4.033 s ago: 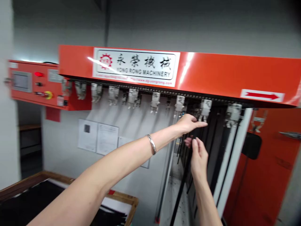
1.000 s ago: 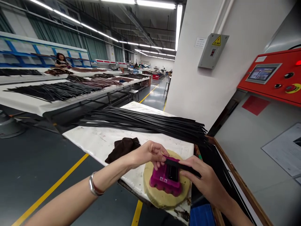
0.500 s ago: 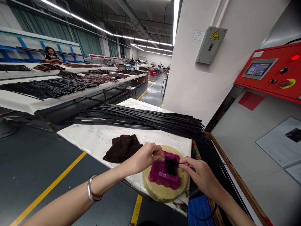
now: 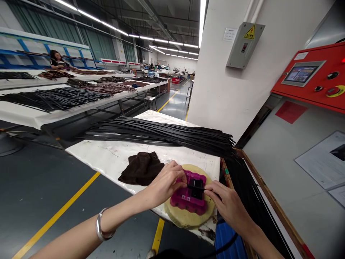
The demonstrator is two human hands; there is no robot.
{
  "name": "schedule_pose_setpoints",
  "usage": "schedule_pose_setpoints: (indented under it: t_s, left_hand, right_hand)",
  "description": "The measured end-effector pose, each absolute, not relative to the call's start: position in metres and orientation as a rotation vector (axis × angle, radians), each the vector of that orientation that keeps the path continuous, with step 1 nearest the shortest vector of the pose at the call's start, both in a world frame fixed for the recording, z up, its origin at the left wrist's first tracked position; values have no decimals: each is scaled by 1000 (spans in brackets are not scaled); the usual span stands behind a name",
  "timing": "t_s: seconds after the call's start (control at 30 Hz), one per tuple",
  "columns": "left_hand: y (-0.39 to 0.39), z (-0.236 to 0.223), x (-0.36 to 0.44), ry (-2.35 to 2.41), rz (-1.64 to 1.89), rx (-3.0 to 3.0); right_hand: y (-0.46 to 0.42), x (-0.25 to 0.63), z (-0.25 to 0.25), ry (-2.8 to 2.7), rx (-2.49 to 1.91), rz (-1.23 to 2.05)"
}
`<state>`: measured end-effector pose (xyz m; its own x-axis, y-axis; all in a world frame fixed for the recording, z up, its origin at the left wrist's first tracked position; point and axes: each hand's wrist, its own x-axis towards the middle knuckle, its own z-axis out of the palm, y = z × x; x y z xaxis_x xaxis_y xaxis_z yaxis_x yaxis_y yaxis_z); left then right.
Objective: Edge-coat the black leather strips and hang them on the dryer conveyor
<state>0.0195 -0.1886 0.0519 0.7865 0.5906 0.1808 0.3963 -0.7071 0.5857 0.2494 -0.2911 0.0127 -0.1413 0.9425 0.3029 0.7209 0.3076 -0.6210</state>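
Observation:
My left hand [image 4: 171,178] pinches a thin black strip [image 4: 195,187] between thumb and fingertips. On the other side, my right hand [image 4: 225,198] is closed on the same strip, so a short length runs between the hands. That stretch crosses a glossy black block or roller [image 4: 197,194] set in a purple plastic tray [image 4: 178,202]; whether it touches cannot be made out. Under the tray is a round yellow pad [image 4: 185,220]. A dark brown cloth [image 4: 141,168] lies crumpled left of my left hand. Below my right hand, a dark length of strip curves down.
Across the white table [image 4: 105,153] lies a bundle of black strips [image 4: 161,131]. More strips [image 4: 250,187] fill a wood-edged trough at the right, beside a red control panel [image 4: 309,77]. Something blue [image 4: 228,239] sits below the table corner. A person [image 4: 58,61] sits far left.
My left hand has shifted slightly down, and the strip between my hands now lies lower across the tray. A longer dark length shows below my right hand. The view has tilted slightly.

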Motion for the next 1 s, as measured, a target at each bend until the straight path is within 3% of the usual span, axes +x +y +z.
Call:
schedule_pose_setpoints:
  t_s: [0.77, 1.0]
  left_hand:
    - [-193, 52, 34, 635, 477, 2516]
    - [-193, 57, 55, 567, 400, 2591]
  right_hand:
    - [-303, 271, 14, -2010, -1572, 384]
    - [-302, 293, 52, -2285, -1655, 209]
